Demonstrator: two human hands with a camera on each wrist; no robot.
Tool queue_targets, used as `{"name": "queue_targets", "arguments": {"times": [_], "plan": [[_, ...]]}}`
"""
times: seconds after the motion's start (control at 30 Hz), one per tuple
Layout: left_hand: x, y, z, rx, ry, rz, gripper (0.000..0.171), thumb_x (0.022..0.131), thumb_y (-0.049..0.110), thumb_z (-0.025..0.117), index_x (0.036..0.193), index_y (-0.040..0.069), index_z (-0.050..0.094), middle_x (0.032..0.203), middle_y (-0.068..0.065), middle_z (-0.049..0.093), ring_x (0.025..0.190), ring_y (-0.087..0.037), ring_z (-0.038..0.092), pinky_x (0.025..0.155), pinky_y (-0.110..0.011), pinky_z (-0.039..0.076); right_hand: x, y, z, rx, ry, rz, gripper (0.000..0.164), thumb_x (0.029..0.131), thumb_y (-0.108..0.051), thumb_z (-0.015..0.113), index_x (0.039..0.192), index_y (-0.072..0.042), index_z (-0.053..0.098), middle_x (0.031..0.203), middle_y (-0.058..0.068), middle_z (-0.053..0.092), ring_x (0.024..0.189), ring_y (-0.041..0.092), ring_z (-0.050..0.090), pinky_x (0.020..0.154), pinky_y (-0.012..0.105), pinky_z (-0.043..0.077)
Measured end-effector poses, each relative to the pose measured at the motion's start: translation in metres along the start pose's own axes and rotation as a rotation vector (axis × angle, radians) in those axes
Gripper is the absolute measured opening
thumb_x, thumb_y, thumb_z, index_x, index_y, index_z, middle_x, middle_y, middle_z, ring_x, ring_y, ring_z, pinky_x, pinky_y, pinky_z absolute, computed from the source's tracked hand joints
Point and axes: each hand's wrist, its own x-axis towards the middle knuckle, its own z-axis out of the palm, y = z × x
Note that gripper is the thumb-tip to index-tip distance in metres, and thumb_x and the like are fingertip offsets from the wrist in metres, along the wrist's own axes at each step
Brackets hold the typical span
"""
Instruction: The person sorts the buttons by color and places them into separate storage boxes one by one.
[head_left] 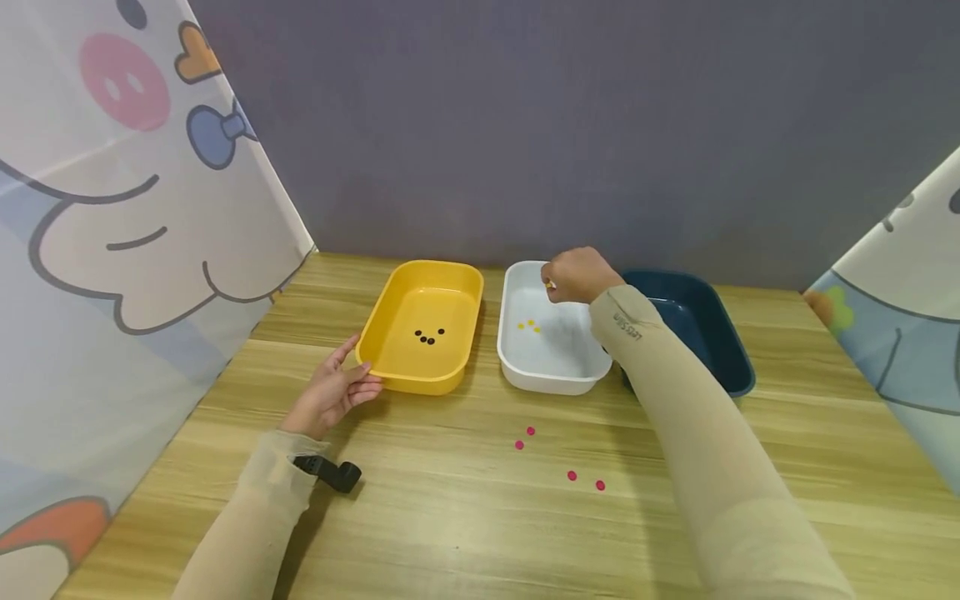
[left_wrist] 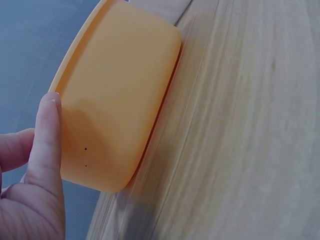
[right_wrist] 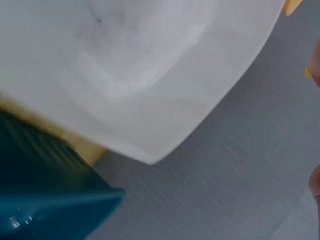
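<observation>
While the left hand [head_left: 337,392] touches the seven-o'clock corner of the yellow tray [head_left: 420,386] in the head view, the right hand [head_left: 579,275] hangs over the white tray [head_left: 555,385], toward its one-o'clock corner. The right fingers are curled in and pinch a yellow disc [head_left: 550,285], of which only a small bright bit shows. The left fingers lie loose and fairly straight against the rim. The yellow tray, a smooth rounded rectangle, sits at nine o'clock from the white tray; four black discs [head_left: 431,341], small and round, lie on its floor. The white tray has a similar shape, and three yellow discs [head_left: 531,322] lie close together in it, toward nine o'clock. At three o'clock from it stands the dark blue tray [head_left: 716,325], partly behind the right sleeve [head_left: 720,442]. At six o'clock, four pink discs [head_left: 572,476] lie in two loose pairs on the wood-grain desk [head_left: 420,533].

In the left wrist view, the yellow tray's outer wall runs from eleven o'clock to seven, more orange here, with two tiny dark specks. A straight finger, near nine o'clock, meets the rim.

In the right wrist view, the white tray's glossy inside, blurred, fills ten to twelve o'clock, with the dark blue tray at eight. Fingertips show at the edge; one, between two and three o'clock, bears a yellow sliver.
</observation>
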Motion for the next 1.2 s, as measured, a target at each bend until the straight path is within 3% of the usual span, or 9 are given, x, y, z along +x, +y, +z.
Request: {"name": "queue_targets", "arguments": {"times": [0.7, 1.0, 1.2], "plan": [[0.001, 0.000, -0.001, 0.002, -0.008, -0.011, 0.071, 0.102, 0.001, 0.038, 0.155, 0.024, -0.003, 0.069, -0.008, 0.068, 0.059, -0.014, 0.068, 0.061, -0.024, 0.059, 0.016, -0.008, 0.041, 0.003, -0.003, -0.020, 0.015, 0.078, -0.018, 0.070, 0.091, -0.010, 0.072, 0.078, 0.002, 0.070, 0.065, 0.017, 0.060, 0.063, 0.036, 0.054], [0.003, 0.000, 0.001, 0.000, -0.023, -0.004, 0.071, 0.102, 0.000, 0.037, 0.155, 0.023, -0.003, 0.070, -0.008, 0.068, 0.059, -0.014, 0.068, 0.061, -0.024, 0.059, 0.022, -0.015, 0.057, 0.009, -0.060, -0.003, 0.015, 0.077, -0.020, 0.071, 0.090, -0.012, 0.072, 0.075, 0.000, 0.068, 0.067, 0.018, 0.061, 0.065, 0.038, 0.055], [0.002, 0.001, -0.002, 0.003, -0.011, 0.007, 0.071, 0.102, 0.000, 0.038, 0.155, 0.021, -0.004, 0.069, -0.008, 0.068, 0.059, -0.014, 0.068, 0.062, -0.025, 0.059, 0.027, -0.019, 0.054, 0.068, -0.111, 0.015, 0.021, 0.083, -0.022, 0.070, 0.100, -0.012, 0.072, 0.079, 0.000, 0.068, 0.073, 0.019, 0.061, 0.070, 0.039, 0.054]]}}
